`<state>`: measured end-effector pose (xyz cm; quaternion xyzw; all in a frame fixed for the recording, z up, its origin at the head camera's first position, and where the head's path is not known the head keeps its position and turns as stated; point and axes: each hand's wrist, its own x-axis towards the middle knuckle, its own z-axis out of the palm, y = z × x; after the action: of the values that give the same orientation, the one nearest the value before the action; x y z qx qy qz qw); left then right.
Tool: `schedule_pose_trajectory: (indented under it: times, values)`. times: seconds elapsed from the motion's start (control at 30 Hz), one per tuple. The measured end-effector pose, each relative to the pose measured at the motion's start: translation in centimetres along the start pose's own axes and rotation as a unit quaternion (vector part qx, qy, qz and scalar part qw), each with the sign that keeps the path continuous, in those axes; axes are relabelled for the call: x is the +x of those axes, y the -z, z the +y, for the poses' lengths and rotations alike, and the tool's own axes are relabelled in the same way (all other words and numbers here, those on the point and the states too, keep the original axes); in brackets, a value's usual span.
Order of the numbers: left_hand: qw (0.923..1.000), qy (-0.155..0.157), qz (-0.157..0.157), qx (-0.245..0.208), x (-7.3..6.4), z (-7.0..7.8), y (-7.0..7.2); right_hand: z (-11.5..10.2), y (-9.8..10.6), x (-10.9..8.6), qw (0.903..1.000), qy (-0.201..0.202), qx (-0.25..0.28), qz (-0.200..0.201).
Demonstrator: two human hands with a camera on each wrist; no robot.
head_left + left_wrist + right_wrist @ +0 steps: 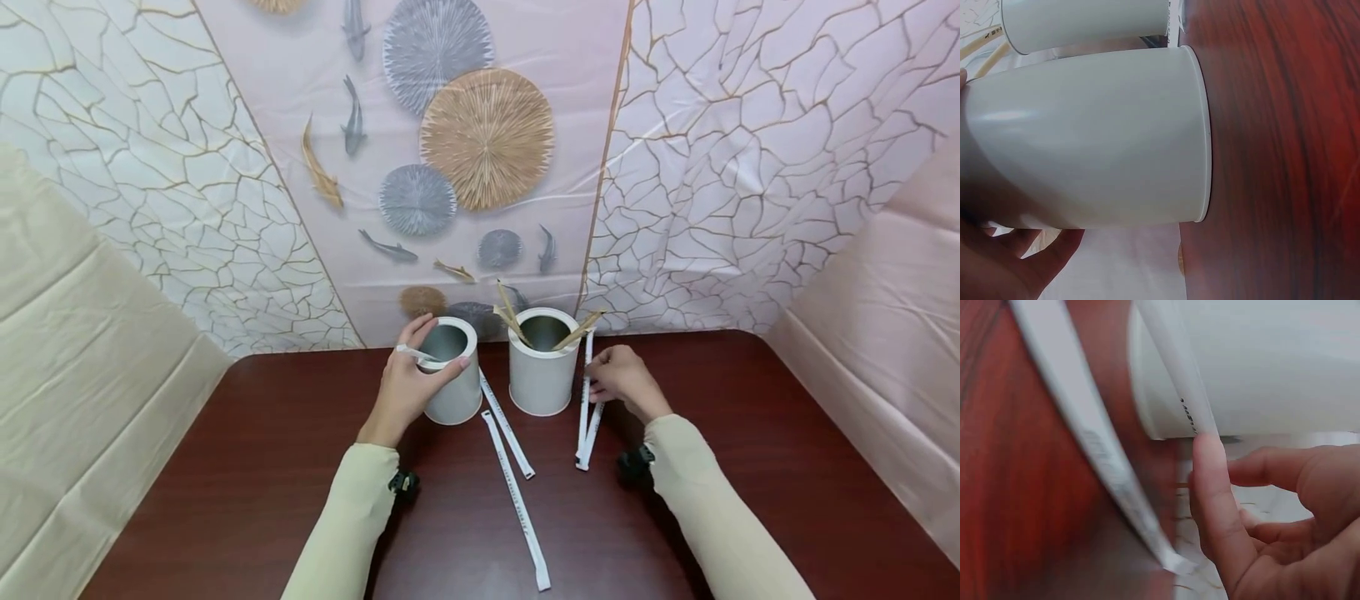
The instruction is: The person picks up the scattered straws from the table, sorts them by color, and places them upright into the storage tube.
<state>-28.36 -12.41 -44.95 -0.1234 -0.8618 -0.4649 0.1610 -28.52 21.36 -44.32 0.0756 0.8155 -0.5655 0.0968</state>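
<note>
On the left stands a light grey can (453, 400), open at the top. My left hand (405, 387) grips it around the rim, thumb at the front and fingers at the far left. One slim white packet (417, 353) leans inside this can, its end over the rim by the hand. My right hand (626, 379) pinches a slim white packet with printing (1192, 394), held up beside the second can (542, 385). Another white packet (592, 440) lies under that hand, meeting the held one near its lower end. Several tan sticks (577, 332) lean in the second can.
Two more white packets lie on the dark red table (300, 500): one packet (506, 425) between the cans, another packet (517, 504) running toward the front. A patterned cloth (480, 250) hangs right behind the cans, and plain cloth (885, 350) borders the sides.
</note>
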Motion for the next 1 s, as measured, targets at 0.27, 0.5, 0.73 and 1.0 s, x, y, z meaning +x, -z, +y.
schedule_pose_trajectory:
  times: [0.27, 0.5, 0.73, 1.0]
  values:
    - [1.0, 0.0, -0.005, -0.002, 0.2, 0.2, -0.2, -4.2, 2.7, -3.8, 0.9907, 0.108, 0.043, 0.071]
    - [1.0, 0.001, 0.002, -0.003, 0.0, 0.3, -0.1, -9.1, 3.5, -8.4, 0.9636, 0.227, 0.053, 0.132]
    - [1.0, -0.003, 0.0, -0.001, -0.1, 0.2, 0.1, -13.9, 0.0, -11.1, 0.9158, 0.363, 0.087, 0.148]
    - [1.0, -0.002, 0.002, -0.004, 0.0, 0.1, -0.1, -15.9, -7.1, -8.3, 0.8441, 0.519, 0.041, 0.128]
